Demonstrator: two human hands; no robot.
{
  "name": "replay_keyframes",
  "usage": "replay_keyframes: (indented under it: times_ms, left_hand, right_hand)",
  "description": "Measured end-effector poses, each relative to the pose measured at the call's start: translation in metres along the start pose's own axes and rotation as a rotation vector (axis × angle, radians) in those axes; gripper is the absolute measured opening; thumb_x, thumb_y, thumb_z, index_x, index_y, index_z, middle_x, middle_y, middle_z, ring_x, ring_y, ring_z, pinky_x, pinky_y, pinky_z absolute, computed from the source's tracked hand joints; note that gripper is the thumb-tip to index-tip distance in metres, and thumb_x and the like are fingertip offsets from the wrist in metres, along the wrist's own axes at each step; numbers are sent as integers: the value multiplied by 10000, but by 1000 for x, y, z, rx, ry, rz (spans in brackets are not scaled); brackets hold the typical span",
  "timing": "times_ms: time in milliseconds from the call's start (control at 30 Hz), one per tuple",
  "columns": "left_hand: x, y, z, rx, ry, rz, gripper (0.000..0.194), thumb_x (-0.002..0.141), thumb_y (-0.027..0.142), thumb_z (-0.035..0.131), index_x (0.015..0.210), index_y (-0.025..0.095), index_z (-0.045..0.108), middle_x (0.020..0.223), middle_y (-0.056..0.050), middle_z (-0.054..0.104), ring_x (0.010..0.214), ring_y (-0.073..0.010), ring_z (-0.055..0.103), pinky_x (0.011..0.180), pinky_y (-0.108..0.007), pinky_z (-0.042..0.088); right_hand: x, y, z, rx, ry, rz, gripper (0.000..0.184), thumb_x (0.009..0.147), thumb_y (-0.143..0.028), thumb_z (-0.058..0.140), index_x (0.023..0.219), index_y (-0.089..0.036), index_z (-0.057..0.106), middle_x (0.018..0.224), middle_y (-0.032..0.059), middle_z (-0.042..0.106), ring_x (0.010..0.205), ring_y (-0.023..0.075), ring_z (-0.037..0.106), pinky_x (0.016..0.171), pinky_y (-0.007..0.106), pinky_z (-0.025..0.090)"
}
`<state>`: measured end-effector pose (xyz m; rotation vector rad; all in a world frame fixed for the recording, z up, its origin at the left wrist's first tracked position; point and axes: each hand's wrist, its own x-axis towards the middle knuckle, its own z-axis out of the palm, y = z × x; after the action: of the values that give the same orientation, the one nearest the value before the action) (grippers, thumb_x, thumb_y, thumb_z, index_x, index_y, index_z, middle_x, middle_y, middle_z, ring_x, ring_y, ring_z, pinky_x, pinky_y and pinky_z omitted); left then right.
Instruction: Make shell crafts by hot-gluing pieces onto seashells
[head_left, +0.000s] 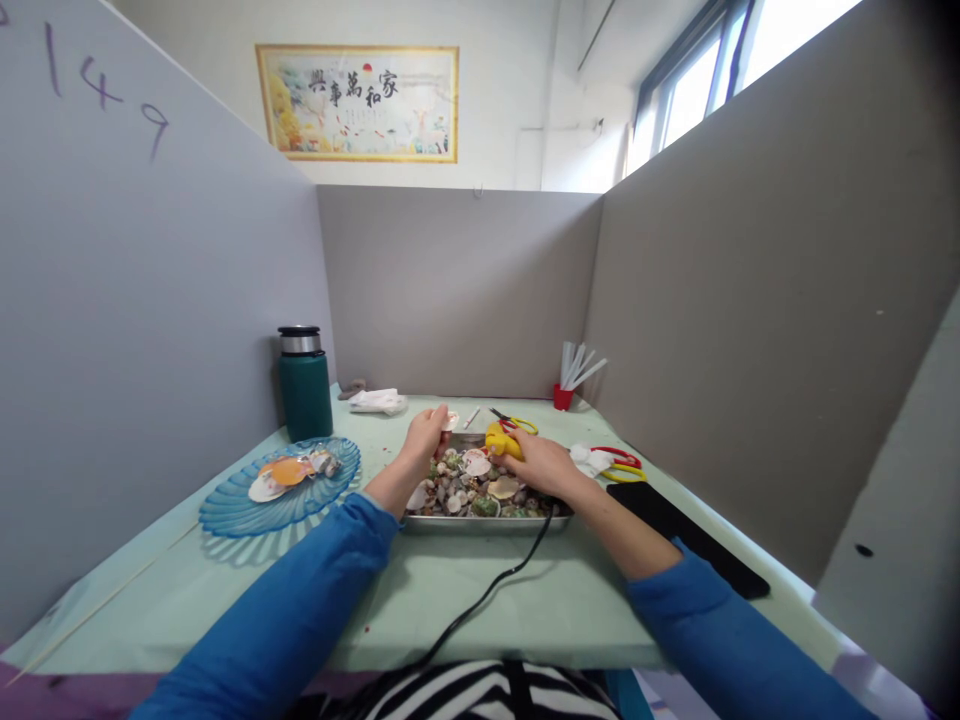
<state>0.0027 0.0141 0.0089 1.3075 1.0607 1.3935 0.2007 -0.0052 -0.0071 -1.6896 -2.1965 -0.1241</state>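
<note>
Above the back left corner of the metal tray (pixel 480 525), in the head view, your left hand (pixel 424 437) has its thumb and fingers pinched on a pale shell (pixel 451 421). Over the tray's right half, your right hand (pixel 544 463) is wrapped around a yellow glue gun (pixel 504 441); its nozzle is too small to make out. A black cord (pixel 487 592) runs from the tray's right side over its front edge towards you. Mixed shells (pixel 456 497) fill the tray. Left of it is a blue plate (pixel 223 512) bearing an orange shell (pixel 289 470), with a green bottle (pixel 306 395) behind the plate. Beyond the tray are scissors (pixel 519 424) and, further right, a red cup (pixel 563 398) of white sticks (pixel 576 366).
</note>
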Motion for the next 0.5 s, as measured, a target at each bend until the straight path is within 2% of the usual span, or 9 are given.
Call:
replay_keyframes:
  times_ms: [167, 333, 400, 500]
  left_hand:
    - [3, -3, 0, 66, -14, 21, 212, 708, 332, 530, 645, 174, 404, 473, 57, 410, 321, -40, 321, 323, -169, 221]
    - [5, -8, -1, 95, -11, 36, 166, 692, 296, 541, 695, 159, 449, 491, 36, 469, 329, -54, 372, 335, -176, 268]
    - [5, -9, -1, 108, -12, 41, 155, 698, 291, 533, 720, 155, 463, 473, 35, 468, 328, -68, 394, 338, -182, 283]
    - [4, -8, 0, 101, 10, 63, 155, 705, 290, 523, 754, 153, 470, 471, 31, 482, 332, -82, 423, 348, -189, 312]
  right_hand:
    - [-4, -5, -1, -101, -102, -83, 410, 830, -435, 426, 1113, -158, 531, 1076, 126, 593, 960, 249, 551, 731, 302, 379]
    - [-4, -2, -3, -121, -142, -155, 449, 828, -498, 426, 1126, -189, 556, 1076, 119, 577, 961, 245, 532, 745, 309, 379]
    - [-4, -3, -5, -129, -94, -169, 450, 829, -510, 428, 1123, -198, 566, 1073, 116, 573, 983, 242, 517, 763, 308, 374]
    - [-2, -12, -9, -175, 48, -207, 384, 845, -463, 435, 1083, -211, 599, 1054, 106, 578, 1020, 244, 485, 801, 316, 358]
